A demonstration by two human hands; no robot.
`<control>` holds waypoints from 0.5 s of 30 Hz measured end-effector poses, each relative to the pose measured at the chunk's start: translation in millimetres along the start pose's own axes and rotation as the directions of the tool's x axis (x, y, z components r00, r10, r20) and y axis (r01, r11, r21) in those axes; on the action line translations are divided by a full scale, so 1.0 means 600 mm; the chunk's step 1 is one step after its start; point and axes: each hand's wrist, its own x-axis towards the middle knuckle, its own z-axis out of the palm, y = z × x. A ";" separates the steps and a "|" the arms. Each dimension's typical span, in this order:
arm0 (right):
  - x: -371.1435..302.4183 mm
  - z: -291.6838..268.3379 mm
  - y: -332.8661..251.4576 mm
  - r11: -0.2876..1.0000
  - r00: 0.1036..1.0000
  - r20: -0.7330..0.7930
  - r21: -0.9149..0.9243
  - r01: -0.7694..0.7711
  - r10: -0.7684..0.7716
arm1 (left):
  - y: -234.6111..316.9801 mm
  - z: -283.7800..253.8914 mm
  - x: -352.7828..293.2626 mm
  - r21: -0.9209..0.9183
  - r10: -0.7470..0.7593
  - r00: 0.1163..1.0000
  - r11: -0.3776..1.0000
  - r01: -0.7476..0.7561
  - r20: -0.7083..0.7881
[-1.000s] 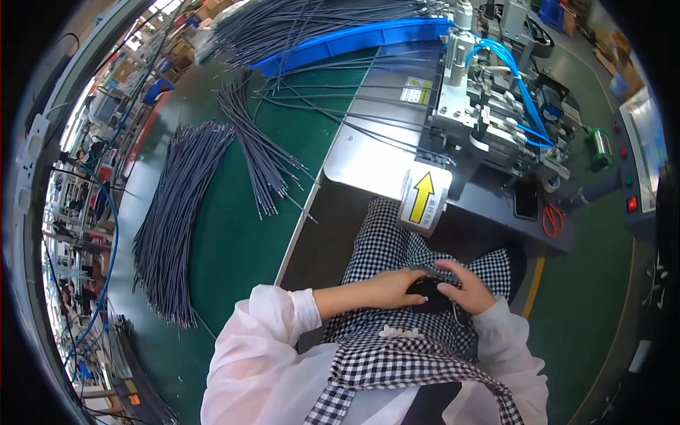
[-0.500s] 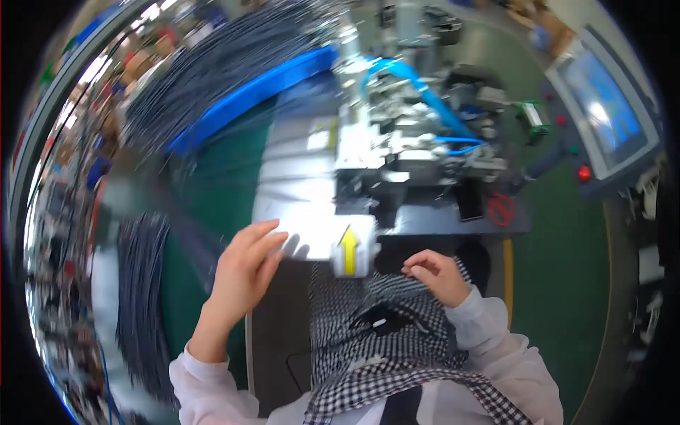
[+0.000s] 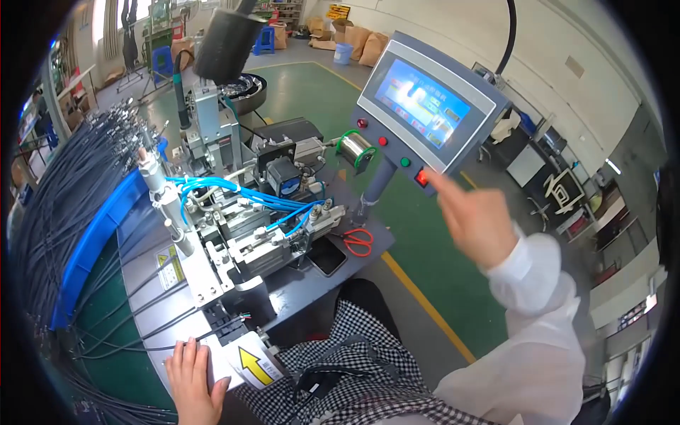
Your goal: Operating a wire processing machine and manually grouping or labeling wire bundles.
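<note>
One right hand [image 3: 480,223] finger extends, red switch [image 3: 423,177] at its tip, others unclear; I'd press squarely, left hand [image 3: 190,386] flat, fingers slightly apart.

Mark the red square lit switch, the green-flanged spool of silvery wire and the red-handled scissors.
Red square lit switch [image 3: 422,178], head view: its glowing face.
Green-flanged spool of silvery wire [image 3: 353,149], head view: wound wire.
Red-handled scissors [image 3: 359,243], head view: looped handles.

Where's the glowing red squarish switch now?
In the head view, the switch is right of centre, below the blue screen, between the round green button and the right hand.
</note>
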 end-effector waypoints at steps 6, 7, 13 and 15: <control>0.120 -0.016 0.020 0.863 0.991 0.119 -0.493 0.111 -0.059 | -0.006 0.006 0.004 -0.043 0.011 0.999 0.999 -0.013 -0.031; 0.125 -0.011 0.022 0.849 0.989 0.142 -0.515 0.115 -0.047 | -0.006 0.008 0.003 -0.044 0.011 0.999 0.999 -0.012 -0.033; 0.154 0.017 0.041 0.820 0.985 0.174 -0.563 0.103 -0.005 | -0.003 0.004 -0.003 -0.047 -0.007 1.000 0.999 0.006 -0.017; 0.164 0.017 0.044 0.810 0.984 0.179 -0.579 0.088 0.021 | -0.002 0.007 -0.003 -0.059 -0.005 1.000 0.998 0.003 -0.020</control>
